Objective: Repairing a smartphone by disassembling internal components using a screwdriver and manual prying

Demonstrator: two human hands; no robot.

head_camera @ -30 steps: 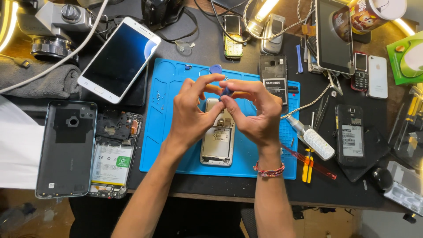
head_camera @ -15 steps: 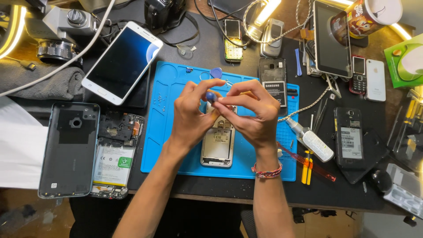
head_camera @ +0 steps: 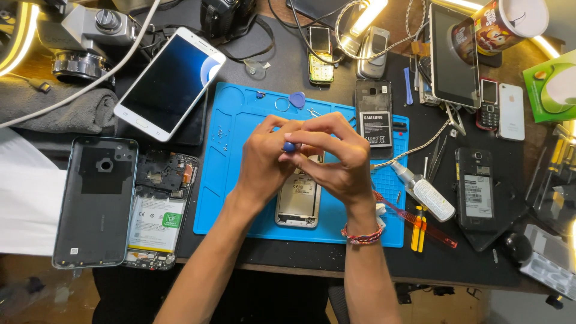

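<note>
Hands met above one opened phone [head_camera: 298, 198] on the blue mat [head_camera: 234, 180]: left hand [head_camera: 264, 159] and right hand [head_camera: 336, 159] together pinched one small blue tool [head_camera: 290, 146]; one white phone [head_camera: 171, 84] lay nearby.

on mat [head_camera: 240, 198]: opened phone [head_camera: 297, 201], under both hands
left of mat: back cover [head_camera: 96, 201]
right of mat: bottle [head_camera: 429, 195]

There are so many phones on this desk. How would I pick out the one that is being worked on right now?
Find the bright blue mat in the middle of the dark desk. On it, under both hands, lies an opened phone with its back off and its insides showing. It is the only phone lying fully on the mat; the left hand and right hand pinch a small blue-tipped tool over it.
</note>
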